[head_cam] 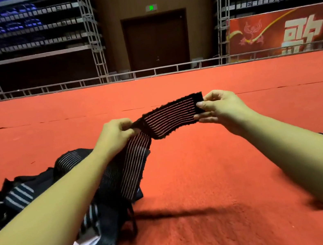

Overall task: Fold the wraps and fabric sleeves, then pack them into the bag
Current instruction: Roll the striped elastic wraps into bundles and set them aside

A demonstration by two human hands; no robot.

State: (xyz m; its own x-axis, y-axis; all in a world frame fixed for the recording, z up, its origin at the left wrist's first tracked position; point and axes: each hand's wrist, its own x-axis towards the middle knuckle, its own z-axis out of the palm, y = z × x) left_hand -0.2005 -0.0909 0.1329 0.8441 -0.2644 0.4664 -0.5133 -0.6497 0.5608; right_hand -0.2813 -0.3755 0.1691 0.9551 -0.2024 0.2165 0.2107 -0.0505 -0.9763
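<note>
We held the striped wrap (171,115) taut above the red carpet (209,178), our left hand (115,134) pinching its middle and our right hand (222,109) its end, so folding seemed begun, and next that end needed laying over onto the left.

Both bare forearms are extended forward; a wrap (171,117) is pinched by the left hand (115,133) and the right hand (222,109).
</note>
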